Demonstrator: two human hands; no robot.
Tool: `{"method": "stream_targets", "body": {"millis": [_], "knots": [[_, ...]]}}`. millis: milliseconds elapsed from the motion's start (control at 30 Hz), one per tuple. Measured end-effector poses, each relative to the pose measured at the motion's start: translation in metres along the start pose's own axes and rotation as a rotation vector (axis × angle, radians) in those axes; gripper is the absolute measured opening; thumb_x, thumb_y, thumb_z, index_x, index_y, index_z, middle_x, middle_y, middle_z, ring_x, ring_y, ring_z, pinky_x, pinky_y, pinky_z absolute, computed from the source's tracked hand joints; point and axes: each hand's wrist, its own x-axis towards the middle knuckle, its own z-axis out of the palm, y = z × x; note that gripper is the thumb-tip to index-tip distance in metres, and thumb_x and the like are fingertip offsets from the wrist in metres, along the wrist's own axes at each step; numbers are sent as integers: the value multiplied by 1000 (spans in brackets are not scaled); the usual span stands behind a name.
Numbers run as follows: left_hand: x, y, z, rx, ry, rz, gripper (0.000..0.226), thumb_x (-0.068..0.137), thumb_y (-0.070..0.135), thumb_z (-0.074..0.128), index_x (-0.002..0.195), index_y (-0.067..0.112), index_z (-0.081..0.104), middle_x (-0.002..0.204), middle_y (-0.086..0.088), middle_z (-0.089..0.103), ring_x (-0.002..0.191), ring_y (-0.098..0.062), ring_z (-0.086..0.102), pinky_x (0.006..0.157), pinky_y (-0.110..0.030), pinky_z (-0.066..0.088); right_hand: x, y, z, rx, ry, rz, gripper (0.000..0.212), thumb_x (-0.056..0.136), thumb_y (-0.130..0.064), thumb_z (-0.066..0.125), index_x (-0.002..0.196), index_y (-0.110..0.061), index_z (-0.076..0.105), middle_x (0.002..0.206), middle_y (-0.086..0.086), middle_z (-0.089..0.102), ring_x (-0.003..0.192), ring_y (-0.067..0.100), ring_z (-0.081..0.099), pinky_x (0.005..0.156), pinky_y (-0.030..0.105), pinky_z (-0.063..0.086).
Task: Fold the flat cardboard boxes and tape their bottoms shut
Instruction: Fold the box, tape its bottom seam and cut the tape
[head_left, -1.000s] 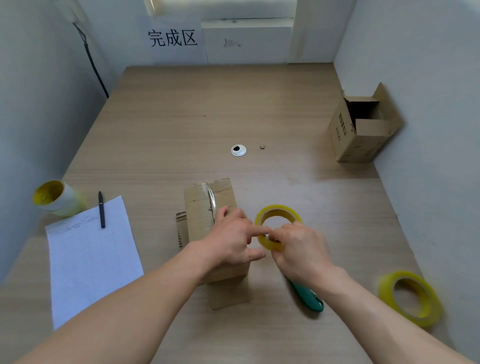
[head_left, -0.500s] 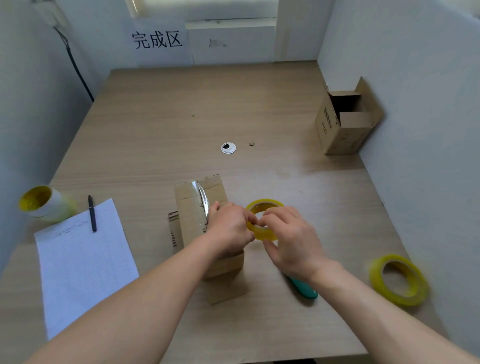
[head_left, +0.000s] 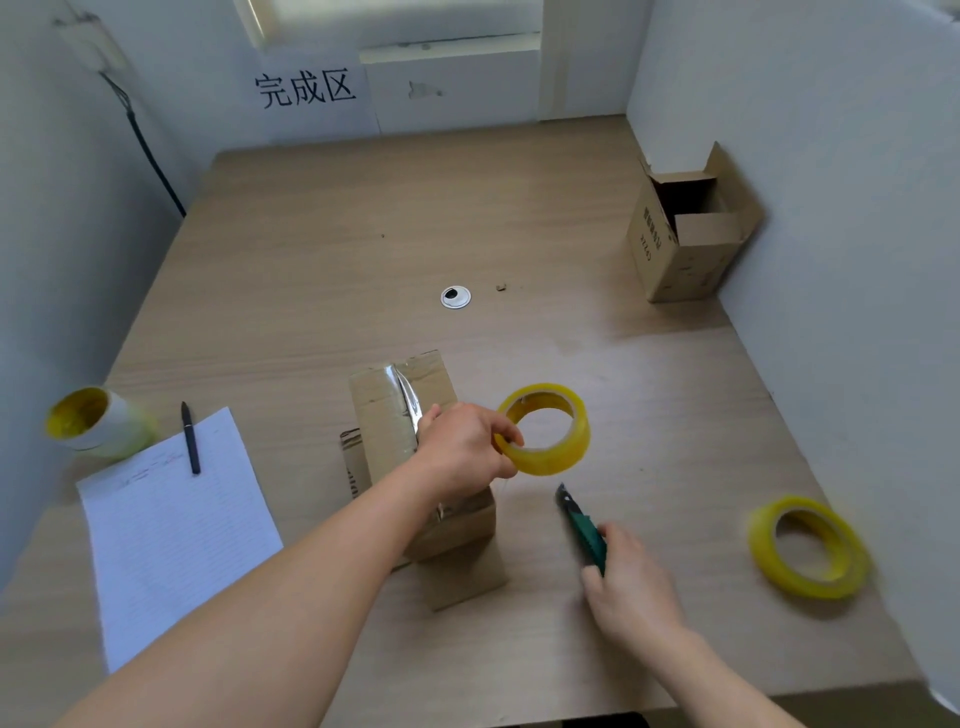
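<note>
— At the table (head_left: 363, 234)'s near middle, what are you handling?

— I am pinching the near rim of the roll (head_left: 550, 460) between the thumb and fingers of my left hand (head_left: 462, 449), holding it just right of the box (head_left: 384, 421). The box is sitting under my wrist, seam upward, with a shiny tape (head_left: 408, 410) strip running along it. My right hand (head_left: 631, 587) is curling round the handle end of the knife (head_left: 584, 530), which is pointing away from me, near the box.

— How are you expecting these to behave?

— I am judging the box to be light enough to skid on the smooth top, stiff across its panels but quick to crease at the flaps, so I would be bracing it from above, beside the seam. The roll is looking rigid and light; the rim is the place to hold it. The film itself is probably going to cling and wrinkle unless I am holding it taut. The knife wants taking by its green handle only.

— What is escaping the lens?

— My forearm is covering the seam's near end, so I cannot tell how far the strip is reaching. Any clear film running between roll and box is barely showing. I cannot tell whether the blade is out. Print on the box's side is partly hidden, and the spare roll (head_left: 800, 584) at far right is blurring.
</note>
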Motion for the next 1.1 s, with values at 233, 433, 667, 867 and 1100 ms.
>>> {"method": "stream_targets", "body": {"millis": [233,433,667,867,1100], "knots": [[-2,0,-2,-34,11,-5,23,76,30,81,97,35,73,69,22,53,92,-8,42,117,-42,20,-46,9,-5,520,147,-135,23,83,-23,73,95,-38,59,79,-16,65,70,9,58,61,16,42],[2,-2,0,-9,-18,20,20,76,32,82,86,40,67,70,24,55,91,-7,49,117,-46,17,-55,-9,-6,488,164,-348,32,77,-32,67,108,-39,64,105,-32,63,91,-7,62,76,5,42],[2,-2,0,7,-18,24,21,75,32,82,85,40,66,70,25,53,92,-7,48,117,-46,17,-45,-24,-10,516,133,-429,33,82,-26,67,114,-36,66,108,-23,66,96,2,65,80,11,46],[2,-3,1,4,-16,30,19,76,33,81,88,40,68,70,26,54,92,-6,48,117,-46,17,-40,-26,-10,486,104,-457,33,84,-30,65,116,-30,70,98,-18,68,94,3,65,80,18,49],[2,-4,4,24,14,31,21,75,35,81,93,40,71,73,23,55,103,-9,55,116,-47,19,-24,-22,-14,131,67,-316,35,91,-30,60,126,-28,61,109,-5,64,103,18,61,85,32,48]]}}
